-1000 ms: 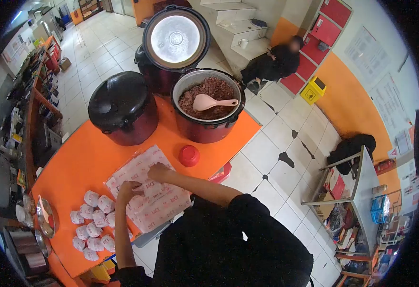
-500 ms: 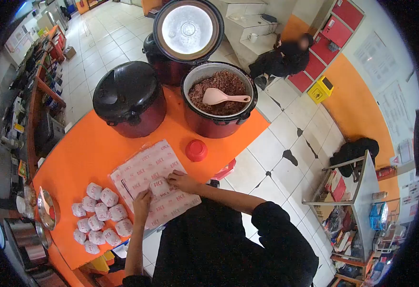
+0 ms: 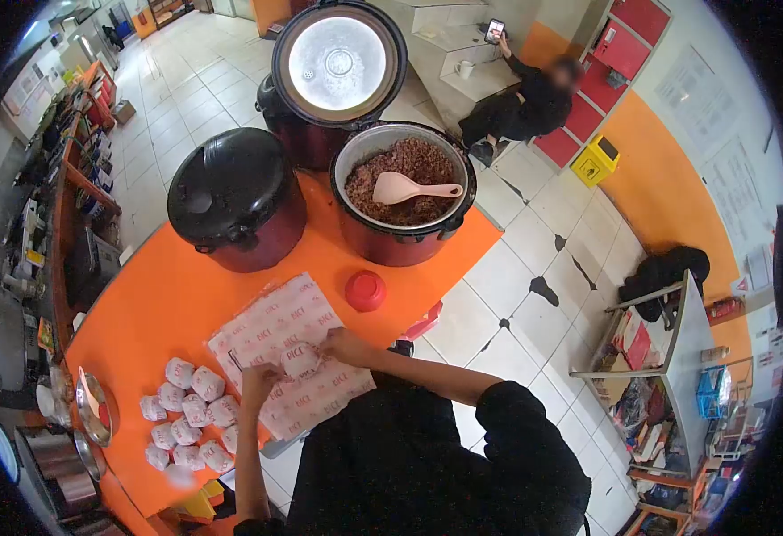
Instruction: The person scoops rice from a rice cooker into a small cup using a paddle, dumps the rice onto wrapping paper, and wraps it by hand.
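On a stack of printed paper sheets lies a small rice parcel, its paper gathered around it. My left hand is closed on the paper at the parcel's left side, fingertips partly hidden. From the right, my right hand pinches the paper at the other end. Several finished wrapped parcels are grouped to the left of my left hand. An upturned red bowl sits beyond my right hand.
An open rice cooker holds brown-red rice with a pink paddle on it. A closed cooker stands beside it on the orange table. At left is a metal bowl. A person sits by red lockers.
The paper around the parcel is drawn up more tightly, with both hands now at its sides. The seated person has raised a phone. The view has shifted slightly.
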`<action>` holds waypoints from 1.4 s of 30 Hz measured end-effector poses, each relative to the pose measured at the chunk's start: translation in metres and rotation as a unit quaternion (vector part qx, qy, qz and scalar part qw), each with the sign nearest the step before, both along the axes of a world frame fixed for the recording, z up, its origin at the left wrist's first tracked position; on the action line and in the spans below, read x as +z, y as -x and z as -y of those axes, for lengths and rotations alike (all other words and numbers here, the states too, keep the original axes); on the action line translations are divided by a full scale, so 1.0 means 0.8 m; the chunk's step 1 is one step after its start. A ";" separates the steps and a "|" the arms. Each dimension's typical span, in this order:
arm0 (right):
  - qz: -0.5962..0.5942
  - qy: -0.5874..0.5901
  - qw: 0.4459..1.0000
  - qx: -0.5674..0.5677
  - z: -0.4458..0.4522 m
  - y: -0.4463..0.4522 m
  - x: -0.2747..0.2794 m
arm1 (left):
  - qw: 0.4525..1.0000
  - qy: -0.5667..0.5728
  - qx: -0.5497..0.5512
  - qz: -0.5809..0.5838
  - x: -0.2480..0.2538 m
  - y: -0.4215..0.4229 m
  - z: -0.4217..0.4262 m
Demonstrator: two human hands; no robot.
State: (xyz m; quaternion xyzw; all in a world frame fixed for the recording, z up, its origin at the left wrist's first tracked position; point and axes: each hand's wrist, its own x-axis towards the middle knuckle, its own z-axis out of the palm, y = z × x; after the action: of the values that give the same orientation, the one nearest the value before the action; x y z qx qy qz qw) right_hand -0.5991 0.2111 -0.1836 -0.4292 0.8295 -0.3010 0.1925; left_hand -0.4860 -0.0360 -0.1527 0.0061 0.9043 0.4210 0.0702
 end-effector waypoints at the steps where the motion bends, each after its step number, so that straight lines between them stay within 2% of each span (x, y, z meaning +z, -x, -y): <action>1: 0.046 0.008 0.999 0.004 0.005 0.010 0.002 | 0.999 -0.036 -0.008 0.027 0.009 0.010 0.000; 3: 0.135 0.023 0.990 0.012 0.017 0.030 -0.007 | 0.993 -0.032 -0.006 0.116 0.021 0.030 -0.002; 4: 0.124 0.006 0.992 0.012 0.026 0.033 -0.013 | 0.987 -0.030 -0.006 0.159 0.024 0.037 -0.002; 7: 0.076 -0.055 0.996 -0.011 0.052 0.039 -0.020 | 0.979 0.069 -0.032 0.190 0.012 0.056 0.002; 10: 0.037 -0.120 0.991 -0.046 0.064 0.033 0.018 | 0.980 0.152 -0.081 0.101 0.009 0.062 0.001; 12: 0.054 -0.138 0.989 -0.031 0.068 0.036 0.023 | 0.967 0.234 -0.059 0.077 0.017 0.067 -0.009; 13: 0.002 -0.112 0.993 -0.039 0.069 0.032 0.020 | 0.958 0.275 -0.049 0.064 0.021 0.068 -0.013; 15: -0.104 -0.060 0.991 -0.052 0.068 0.023 0.005 | 0.979 0.182 -0.092 0.004 0.008 0.070 -0.003; 16: -0.103 -0.026 0.994 -0.033 0.065 0.027 -0.002 | 0.984 0.135 -0.112 -0.026 0.002 0.069 0.001; 18: -0.102 0.043 0.994 0.005 0.061 0.036 -0.008 | 0.997 0.040 -0.043 0.047 0.025 0.062 -0.010; 19: -0.034 0.048 0.997 0.043 0.059 0.040 -0.008 | 0.997 -0.008 -0.010 0.082 0.034 0.061 -0.014; 21: 0.103 0.055 0.987 0.115 0.051 0.049 0.002 | 0.993 -0.052 -0.030 0.099 0.015 0.050 -0.006; 22: 0.208 0.064 0.969 0.119 0.042 0.049 0.010 | 0.991 -0.073 -0.040 0.107 0.003 0.045 -0.002; 24: 0.410 0.083 0.899 0.126 0.017 0.040 0.054 | 0.977 -0.136 -0.006 0.164 0.041 0.032 -0.023; 25: 0.434 0.122 0.883 0.135 0.013 0.038 0.051 | 0.967 -0.167 0.011 0.192 0.055 0.027 -0.031; 28: 0.518 0.225 0.814 0.135 0.005 0.015 0.033 | 0.934 -0.316 -0.016 0.169 0.022 -0.011 -0.023; 29: 0.558 0.252 0.782 0.119 0.004 0.005 0.029 | 0.935 -0.306 0.020 0.177 0.057 -0.012 -0.044; 31: 0.636 0.293 0.707 0.095 -0.002 -0.002 0.035 | 0.957 -0.256 0.093 0.098 0.083 -0.023 -0.070; 33: 0.709 0.320 0.624 0.078 -0.011 -0.011 0.070 | 0.956 -0.250 0.153 0.034 0.066 -0.026 -0.075; 35: 0.755 0.324 0.569 0.024 -0.012 -0.015 0.085 | 0.936 -0.290 0.201 -0.018 0.009 -0.027 -0.072; 36: 0.776 0.325 0.541 -0.002 -0.012 -0.015 0.091 | 0.913 -0.336 0.230 -0.013 0.034 -0.017 -0.090; 37: 0.777 0.330 0.536 -0.010 -0.016 -0.011 0.099 | 0.888 -0.382 0.257 -0.011 0.084 0.001 -0.124; 39: 0.778 0.341 0.528 -0.023 -0.028 0.004 0.112 | 0.884 -0.382 0.268 -0.016 0.099 0.022 -0.148; 41: 0.741 0.370 0.561 0.000 -0.042 0.020 0.102 | 0.927 -0.290 0.236 -0.025 0.055 0.030 -0.155; 42: 0.720 0.384 0.578 0.011 -0.052 0.031 0.104 | 0.888 -0.371 0.270 -0.031 0.050 0.035 -0.165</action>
State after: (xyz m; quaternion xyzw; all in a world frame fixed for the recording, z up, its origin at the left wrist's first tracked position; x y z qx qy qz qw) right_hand -0.6238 0.2526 -0.1008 -0.1142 0.2207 -0.7994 0.5470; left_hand -0.5138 0.0958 -0.1127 -0.2000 0.6506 0.7281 -0.0819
